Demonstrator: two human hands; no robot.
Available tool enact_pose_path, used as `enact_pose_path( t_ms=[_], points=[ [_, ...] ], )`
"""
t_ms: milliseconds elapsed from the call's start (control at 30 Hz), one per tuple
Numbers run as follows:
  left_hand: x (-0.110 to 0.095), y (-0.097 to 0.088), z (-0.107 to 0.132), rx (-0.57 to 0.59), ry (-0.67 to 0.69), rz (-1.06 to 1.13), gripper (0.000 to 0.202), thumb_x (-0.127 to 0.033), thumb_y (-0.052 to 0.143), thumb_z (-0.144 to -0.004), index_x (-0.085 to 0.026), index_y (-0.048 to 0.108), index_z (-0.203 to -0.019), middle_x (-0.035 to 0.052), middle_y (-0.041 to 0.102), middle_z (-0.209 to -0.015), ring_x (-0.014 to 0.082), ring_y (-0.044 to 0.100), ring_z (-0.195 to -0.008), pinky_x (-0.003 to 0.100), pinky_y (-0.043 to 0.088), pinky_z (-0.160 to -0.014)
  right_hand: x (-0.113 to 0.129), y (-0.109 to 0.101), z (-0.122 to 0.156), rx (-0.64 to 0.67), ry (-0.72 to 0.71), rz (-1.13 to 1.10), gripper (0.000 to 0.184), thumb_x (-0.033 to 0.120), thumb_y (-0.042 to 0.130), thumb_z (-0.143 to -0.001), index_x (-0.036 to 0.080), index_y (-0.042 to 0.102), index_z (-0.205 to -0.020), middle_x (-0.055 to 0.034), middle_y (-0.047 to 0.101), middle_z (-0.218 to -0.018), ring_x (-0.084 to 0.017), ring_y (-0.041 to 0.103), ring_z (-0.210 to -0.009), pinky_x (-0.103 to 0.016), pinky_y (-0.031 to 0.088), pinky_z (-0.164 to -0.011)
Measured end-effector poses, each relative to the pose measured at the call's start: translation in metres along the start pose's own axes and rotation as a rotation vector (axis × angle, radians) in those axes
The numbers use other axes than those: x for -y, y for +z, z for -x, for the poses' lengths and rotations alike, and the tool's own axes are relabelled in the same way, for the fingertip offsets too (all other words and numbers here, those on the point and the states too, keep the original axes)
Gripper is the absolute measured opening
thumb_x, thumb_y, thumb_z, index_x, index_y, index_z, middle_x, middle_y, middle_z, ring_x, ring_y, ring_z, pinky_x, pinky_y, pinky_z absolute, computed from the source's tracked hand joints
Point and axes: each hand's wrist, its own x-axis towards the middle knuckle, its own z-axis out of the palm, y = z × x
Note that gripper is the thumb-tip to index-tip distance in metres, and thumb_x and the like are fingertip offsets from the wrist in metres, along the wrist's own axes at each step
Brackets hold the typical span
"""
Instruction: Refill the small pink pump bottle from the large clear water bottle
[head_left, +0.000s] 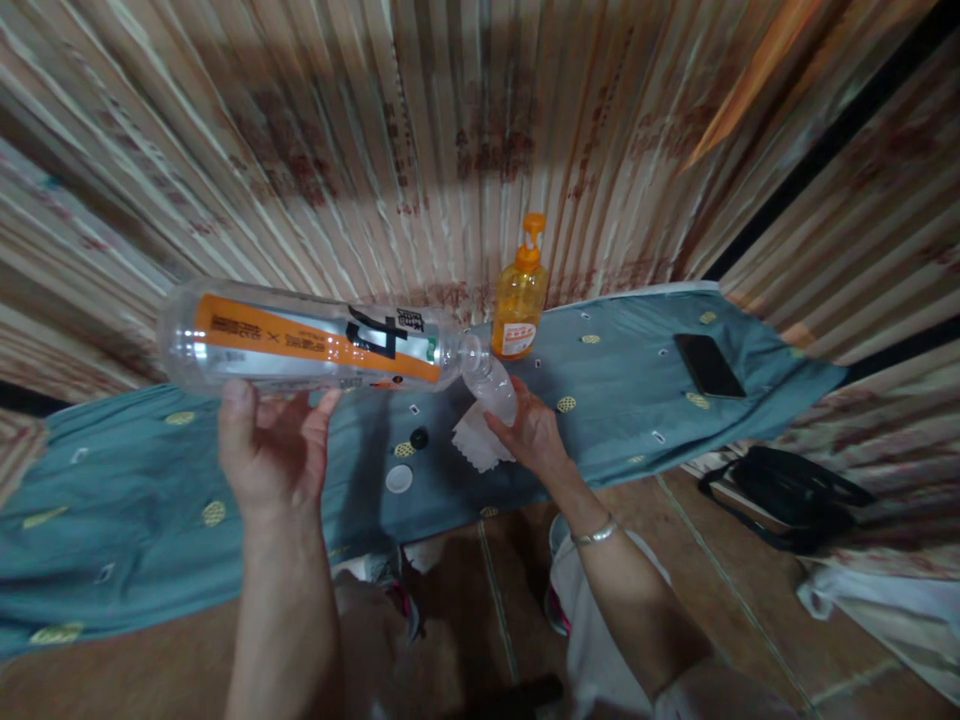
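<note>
My left hand (pixel 274 440) supports a large clear plastic bottle (pixel 315 340) from below, its fingers curled round the underside. The bottle lies nearly level, with an orange and silver label and its uncapped neck pointing right. My right hand (pixel 529 425) grips a small clear bottle (pixel 491 385) that leans up and left. The mouths of the two bottles meet or nearly meet; whether liquid passes between them I cannot tell. A crumpled white tissue (pixel 480 440) is just below the small bottle. On the cloth lie a dark cap (pixel 419 438) and a round white lid (pixel 399 479).
A pump bottle of orange liquid (pixel 519 300) stands behind the small bottle. A black phone (pixel 709 365) lies on the right of the blue-green cloth (pixel 615 400). Pleated curtains (pixel 435 130) hang close behind. A black bag (pixel 787 495) sits at the lower right.
</note>
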Motion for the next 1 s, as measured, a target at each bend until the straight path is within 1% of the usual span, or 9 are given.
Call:
enact_pose_path(
  t_ms=[100,233,300,400,500,700,767,867,1000],
  points=[
    [0.0018,-0.0040,-0.0028,-0.010,0.015,0.004,0.051,-0.055,0.092,-0.057,-0.022,0.079,-0.094,0.0035,0.074,-0.084,0.0216,0.070,-0.080,0.033,0.066,-0.065,0.0005,0.0006,0.0005,-0.006,-0.004,0.013,0.064,0.047,0.066,-0.098,0.007,0.054,-0.146,-0.0242,0.079,-0.121,-0.035,0.077,-0.108,-0.044,0.063,-0.092],
    [0.0008,-0.0055,-0.0030,0.036,0.024,-0.026,0.055,-0.057,0.089,-0.059,-0.022,0.078,-0.100,0.0071,0.075,-0.092,0.0243,0.070,-0.086,0.036,0.066,-0.068,0.0018,-0.0011,0.0004,0.001,-0.014,0.007,0.062,0.044,0.068,-0.096,0.007,0.056,-0.144,-0.0249,0.078,-0.122,-0.036,0.077,-0.110,-0.047,0.063,-0.093],
    [0.0000,-0.0055,-0.0025,0.052,0.028,-0.049,0.053,-0.058,0.087,-0.061,-0.023,0.078,-0.100,0.0073,0.074,-0.093,0.0254,0.070,-0.090,0.035,0.065,-0.068,0.0024,-0.0023,0.0000,0.007,-0.015,0.007,0.063,0.044,0.068,-0.096,0.006,0.056,-0.145,-0.0254,0.078,-0.122,-0.036,0.076,-0.110,-0.047,0.063,-0.094],
    [-0.0006,-0.0057,-0.0018,0.058,0.037,-0.064,0.044,-0.056,0.085,-0.064,-0.024,0.077,-0.092,0.0063,0.071,-0.089,0.0250,0.069,-0.093,0.033,0.064,-0.068,0.0028,-0.0032,-0.0006,0.023,-0.010,0.018,0.065,0.044,0.069,-0.095,0.004,0.055,-0.145,-0.0257,0.078,-0.121,-0.035,0.076,-0.109,-0.046,0.063,-0.094],
    [-0.0014,-0.0056,-0.0015,0.056,0.041,-0.058,0.038,-0.055,0.087,-0.062,-0.023,0.074,-0.080,0.0051,0.069,-0.084,0.0234,0.067,-0.089,0.033,0.065,-0.069,0.0026,-0.0029,-0.0009,0.029,-0.010,0.025,0.066,0.043,0.071,-0.094,0.003,0.055,-0.145,-0.0259,0.078,-0.120,-0.035,0.076,-0.108,-0.046,0.063,-0.093],
    [-0.0047,-0.0033,-0.0015,0.049,0.030,-0.034,0.043,-0.057,0.091,-0.057,-0.022,0.075,-0.077,0.0037,0.069,-0.080,0.0192,0.065,-0.080,0.031,0.066,-0.068,0.0028,-0.0023,-0.0002,0.007,-0.008,0.028,0.064,0.046,0.068,-0.096,0.006,0.055,-0.145,-0.0241,0.079,-0.118,-0.035,0.077,-0.106,-0.045,0.063,-0.092],
    [-0.0053,-0.0025,-0.0011,0.059,0.023,-0.023,0.043,-0.056,0.093,-0.056,-0.022,0.075,-0.076,0.0025,0.070,-0.080,0.0171,0.064,-0.076,0.031,0.067,-0.070,0.0035,-0.0029,0.0000,0.004,-0.005,0.022,0.063,0.045,0.069,-0.096,0.007,0.056,-0.144,-0.0235,0.079,-0.117,-0.034,0.077,-0.106,-0.044,0.063,-0.092],
    [-0.0059,-0.0018,-0.0001,0.061,0.026,-0.022,0.043,-0.055,0.093,-0.057,-0.023,0.077,-0.080,0.0027,0.072,-0.082,0.0181,0.066,-0.078,0.032,0.066,-0.071,0.0039,-0.0037,-0.0001,0.012,-0.003,0.024,0.063,0.044,0.070,-0.095,0.006,0.056,-0.144,-0.0236,0.079,-0.116,-0.034,0.077,-0.106,-0.044,0.063,-0.092],
    [-0.0065,-0.0016,0.0008,0.072,0.034,-0.056,0.050,-0.059,0.091,-0.059,-0.025,0.080,-0.093,0.0049,0.076,-0.089,0.0225,0.071,-0.087,0.034,0.067,-0.073,0.0026,-0.0032,-0.0004,0.014,-0.020,0.027,0.064,0.045,0.069,-0.096,0.007,0.055,-0.145,-0.0242,0.079,-0.117,-0.035,0.077,-0.107,-0.045,0.063,-0.092]
  ],
)
